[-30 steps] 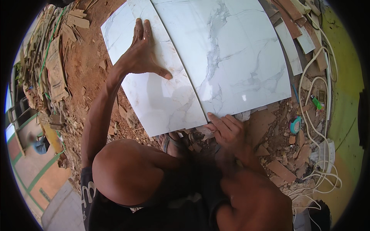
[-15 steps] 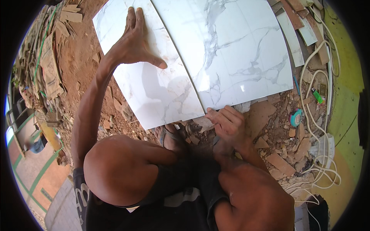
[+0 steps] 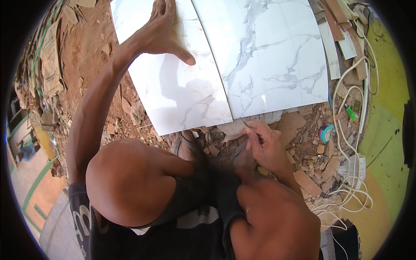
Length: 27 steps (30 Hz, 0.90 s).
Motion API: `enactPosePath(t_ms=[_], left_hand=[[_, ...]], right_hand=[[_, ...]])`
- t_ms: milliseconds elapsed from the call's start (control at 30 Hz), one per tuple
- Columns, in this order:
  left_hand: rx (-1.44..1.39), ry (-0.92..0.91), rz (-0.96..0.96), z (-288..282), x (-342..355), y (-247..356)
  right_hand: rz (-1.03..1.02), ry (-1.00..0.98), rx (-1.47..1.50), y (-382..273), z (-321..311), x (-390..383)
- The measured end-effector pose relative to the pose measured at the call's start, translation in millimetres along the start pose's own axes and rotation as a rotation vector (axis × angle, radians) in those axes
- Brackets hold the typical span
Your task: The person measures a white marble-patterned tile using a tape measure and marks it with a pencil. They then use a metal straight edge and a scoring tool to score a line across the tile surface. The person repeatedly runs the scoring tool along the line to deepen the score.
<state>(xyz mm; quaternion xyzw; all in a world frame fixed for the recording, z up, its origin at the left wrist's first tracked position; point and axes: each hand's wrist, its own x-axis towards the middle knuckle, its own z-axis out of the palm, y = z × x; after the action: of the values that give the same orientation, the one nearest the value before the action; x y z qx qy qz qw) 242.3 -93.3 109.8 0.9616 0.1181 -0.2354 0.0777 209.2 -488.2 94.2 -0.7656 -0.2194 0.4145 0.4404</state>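
Two white, grey-veined marble-look tiles lie side by side: a left tile [image 3: 190, 91] and a wider right tile [image 3: 281, 56]. A dark line runs between them; whether one overlaps the other I cannot tell. My left hand [image 3: 162, 37] rests on the left tile, thumb and fingers spread, its fingertips near the top of the picture. Close to the near end of that line, just off the tiles' near edge, my right hand [image 3: 266, 141] pinches a thin dark pointed tool [image 3: 246, 124]. Most of the tool is hidden by the fingers.
Broken stone and tile pieces [image 3: 307, 184] cover the ground. At the right lie a turquoise tape measure [image 3: 326, 133], a green lighter-like object [image 3: 350, 112] and loops of white cable [image 3: 346, 151]. Cut tile strips [image 3: 329, 50] stand beyond. My sandalled foot [image 3: 184, 147] is beside the tiles.
My right hand has drawn back slightly from the tile edge and turned, so the thin tool now shows. The left hand stays spread on the tile. The whole view has shifted a little.
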Motion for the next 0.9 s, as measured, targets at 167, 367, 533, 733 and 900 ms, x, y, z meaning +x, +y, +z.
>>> enactPosePath(t_ms=[167,367,533,733,900], left_hand=[[0.012,-0.029,-0.029,-4,-6,-2],[-0.027,-0.043,-0.036,-6,-3,4],[-0.041,-0.046,-0.056,-7,-4,5],[0.002,-0.069,-0.068,-7,-2,5],[0.024,-0.072,-0.071,-9,-3,6]], right_hand=[[0.023,0.062,-0.044,-5,16,3],[-0.046,0.142,-0.043,-1,28,-1],[-0.104,0.197,-0.074,-2,32,-1],[-0.155,0.212,-0.095,7,40,-1],[-0.09,0.157,-0.142,3,38,-1]])
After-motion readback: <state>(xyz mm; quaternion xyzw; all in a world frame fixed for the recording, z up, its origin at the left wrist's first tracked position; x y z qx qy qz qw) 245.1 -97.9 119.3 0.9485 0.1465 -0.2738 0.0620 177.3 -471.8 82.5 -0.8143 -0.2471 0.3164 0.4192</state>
